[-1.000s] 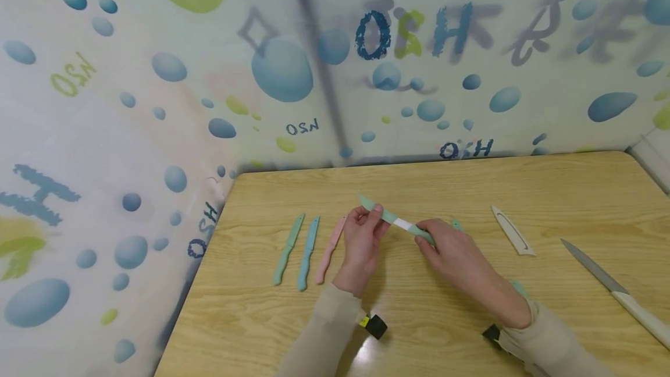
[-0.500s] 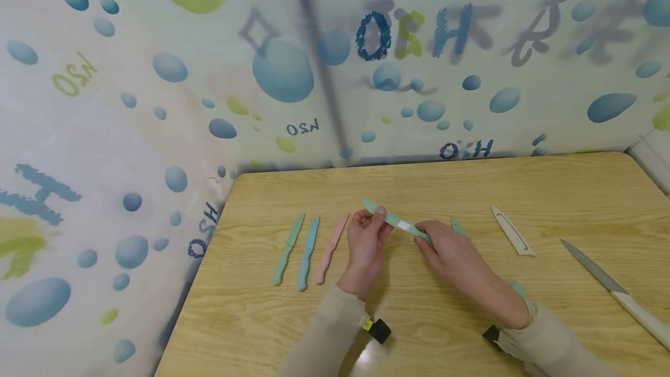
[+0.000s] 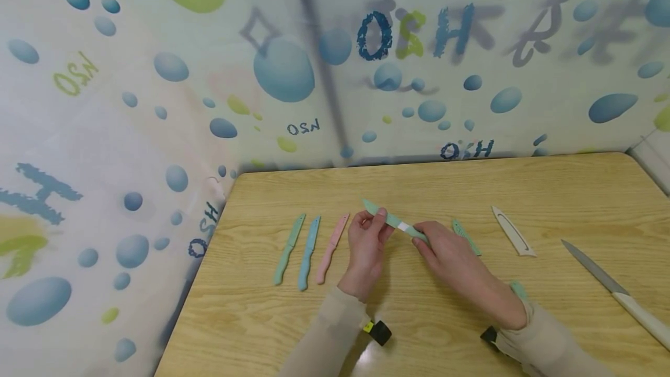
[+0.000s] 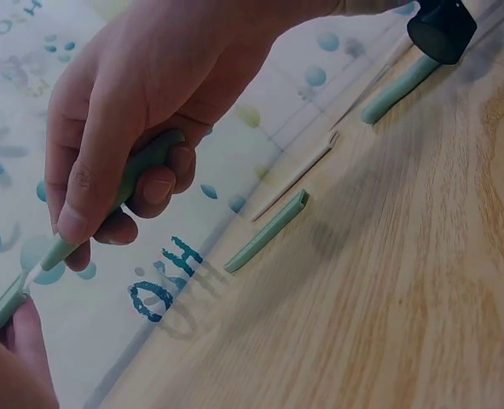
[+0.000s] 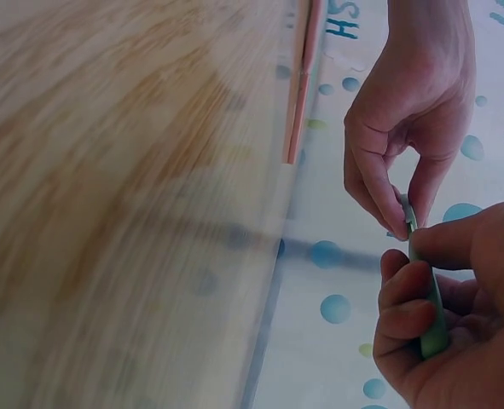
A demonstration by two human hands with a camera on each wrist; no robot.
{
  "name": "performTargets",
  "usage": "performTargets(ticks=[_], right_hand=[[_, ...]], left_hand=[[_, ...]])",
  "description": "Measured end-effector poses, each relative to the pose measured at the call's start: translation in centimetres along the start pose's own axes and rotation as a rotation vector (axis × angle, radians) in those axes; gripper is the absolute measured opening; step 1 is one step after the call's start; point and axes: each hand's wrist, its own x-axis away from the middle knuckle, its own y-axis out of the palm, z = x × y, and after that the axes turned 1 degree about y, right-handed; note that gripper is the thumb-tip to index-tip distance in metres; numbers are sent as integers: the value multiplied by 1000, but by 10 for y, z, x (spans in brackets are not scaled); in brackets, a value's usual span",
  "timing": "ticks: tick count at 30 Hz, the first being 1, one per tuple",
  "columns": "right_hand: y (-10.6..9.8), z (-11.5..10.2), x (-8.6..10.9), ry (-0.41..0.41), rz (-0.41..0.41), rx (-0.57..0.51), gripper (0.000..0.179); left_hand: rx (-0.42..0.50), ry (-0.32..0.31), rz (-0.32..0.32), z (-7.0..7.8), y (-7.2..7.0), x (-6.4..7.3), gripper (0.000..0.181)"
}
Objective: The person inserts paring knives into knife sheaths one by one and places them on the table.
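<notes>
Above the table, my left hand (image 3: pixel 366 252) pinches the light green sheath (image 3: pixel 373 208) of a small knife between thumb and fingers. My right hand (image 3: pixel 455 255) grips that knife's green handle (image 4: pixel 145 166), with its fingers wrapped round it. A short stretch of white blade (image 3: pixel 403 226) shows between sheath and handle; the rest of the blade is inside the sheath. In the right wrist view, both hands meet close together along the green handle (image 5: pixel 437 328).
Left on the wooden table (image 3: pixel 235 330) lie green (image 3: pixel 289 249), blue (image 3: pixel 309 253) and pink (image 3: pixel 332 249) sheathed knives. On the right are a green sheath (image 3: pixel 469 240), a white sheath (image 3: pixel 512 230) and a bare white-handled knife (image 3: pixel 617 292). A green handle (image 4: pixel 401 89) lies partly hidden near my right wrist.
The white stretch of blade has become shorter as the sheath and handle came closer together. My left hand has shifted slightly right, and my right hand slightly left.
</notes>
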Motion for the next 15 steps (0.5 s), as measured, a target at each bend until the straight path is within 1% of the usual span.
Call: performTargets(ticks=[7, 15], right_hand=[[1, -1, 0, -1, 13, 8, 16], [1, -3, -2, 5, 10, 2, 15]], left_hand=[[-1, 2, -4, 0, 1, 2, 16], [-10, 32, -19, -2, 2, 4, 15]])
